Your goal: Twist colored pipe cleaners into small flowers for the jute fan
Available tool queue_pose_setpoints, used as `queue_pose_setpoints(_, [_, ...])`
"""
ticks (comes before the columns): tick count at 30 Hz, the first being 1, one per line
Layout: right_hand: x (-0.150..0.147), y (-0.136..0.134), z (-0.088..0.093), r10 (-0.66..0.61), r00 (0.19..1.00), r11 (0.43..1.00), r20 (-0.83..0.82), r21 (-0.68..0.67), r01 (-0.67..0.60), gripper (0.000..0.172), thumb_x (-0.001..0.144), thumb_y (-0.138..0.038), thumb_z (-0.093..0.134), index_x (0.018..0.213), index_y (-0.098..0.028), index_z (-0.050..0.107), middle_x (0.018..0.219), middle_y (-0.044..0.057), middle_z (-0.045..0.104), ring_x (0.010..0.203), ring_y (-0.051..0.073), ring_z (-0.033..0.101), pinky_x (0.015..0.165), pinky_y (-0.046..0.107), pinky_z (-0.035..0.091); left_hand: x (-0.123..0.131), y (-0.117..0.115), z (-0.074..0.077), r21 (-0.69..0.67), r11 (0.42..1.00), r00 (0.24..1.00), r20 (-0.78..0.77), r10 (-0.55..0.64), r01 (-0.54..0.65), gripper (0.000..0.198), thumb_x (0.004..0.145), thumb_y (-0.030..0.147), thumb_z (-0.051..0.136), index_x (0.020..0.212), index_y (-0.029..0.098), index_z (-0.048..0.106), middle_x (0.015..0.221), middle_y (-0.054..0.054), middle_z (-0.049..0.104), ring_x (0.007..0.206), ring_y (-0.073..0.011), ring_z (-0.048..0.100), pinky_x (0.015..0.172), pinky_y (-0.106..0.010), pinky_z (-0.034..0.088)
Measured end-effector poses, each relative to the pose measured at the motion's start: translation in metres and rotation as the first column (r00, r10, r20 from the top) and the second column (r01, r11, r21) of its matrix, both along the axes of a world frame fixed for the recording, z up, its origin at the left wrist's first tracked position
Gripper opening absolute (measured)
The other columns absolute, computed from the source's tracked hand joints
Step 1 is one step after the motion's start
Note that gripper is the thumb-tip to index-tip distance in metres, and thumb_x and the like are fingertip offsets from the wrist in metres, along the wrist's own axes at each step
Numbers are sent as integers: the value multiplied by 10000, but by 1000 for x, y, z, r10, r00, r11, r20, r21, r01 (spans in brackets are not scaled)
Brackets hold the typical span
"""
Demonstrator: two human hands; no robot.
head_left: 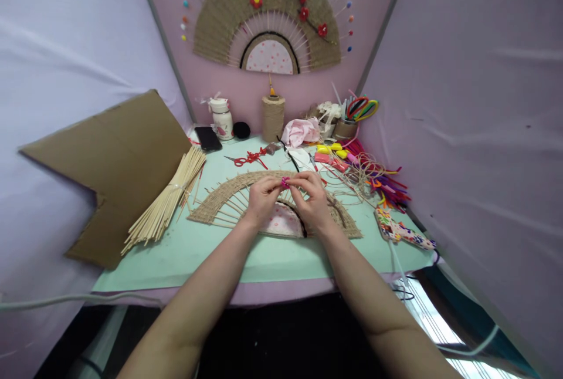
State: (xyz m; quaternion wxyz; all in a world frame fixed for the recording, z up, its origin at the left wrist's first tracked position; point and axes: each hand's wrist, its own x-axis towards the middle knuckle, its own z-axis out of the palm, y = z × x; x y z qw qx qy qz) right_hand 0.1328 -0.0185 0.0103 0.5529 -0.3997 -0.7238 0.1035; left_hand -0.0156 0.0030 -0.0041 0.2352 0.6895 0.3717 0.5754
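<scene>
My left hand [263,196] and my right hand [311,196] meet above the table, fingertips pinched on a small magenta pipe cleaner piece [285,182] bent into a compact shape. Fingers cover part of it, so its exact form is hard to tell. Below both hands lies a half-round fan [215,206] of woven twine on thin sticks. Its inner half circle [282,220] is pink dotted cloth with a black edge, partly hidden by my hands. A brown twig-like strip [338,213] lies on the fan's right side.
A bundle of sticks [165,200] and folded cardboard [132,150] stand left. Red scissors [241,161], a twine spool [273,118] and a bottle [222,118] are behind. Colourful pipe cleaners [389,185] and a patterned glue gun [402,231] lie right. A finished fan [215,27] hangs on the wall.
</scene>
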Motion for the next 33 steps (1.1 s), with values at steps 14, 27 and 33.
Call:
queue_pose_setpoints(14, [0, -5, 6, 4, 999, 996, -52, 89, 1, 91, 819, -208, 567, 888, -210, 626, 907, 55, 561, 914, 196, 543, 836, 365, 438, 3, -8, 7, 66, 998, 999, -25, 24, -22, 139, 779, 173, 591, 799, 199, 727, 839, -56, 704, 830, -167, 627, 811, -320, 483])
queue_pose_setpoints(27, [-2, 0, -2, -59, 985, 998, 160, 34, 54, 85, 862, -265, 548, 851, -224, 622, 886, 55, 594, 919, 219, 525, 859, 397, 386, 4, -5, 1, 71, 986, 984, -83, 157, -152, 157, 783, 168, 566, 789, 202, 719, 807, -46, 688, 792, -153, 610, 756, -296, 476])
queue_pose_setpoints(33, [-2, -5, 3, -98, 995, 994, -21, 43, 99, 146, 859, -261, 527, 955, -214, 626, 961, 80, 567, 977, 224, 530, 885, 399, 409, 5, -3, 4, 21, 989, 989, 24, 147, -148, 132, 745, 156, 586, 715, 192, 709, 766, -41, 685, 762, -154, 607, 735, -289, 462])
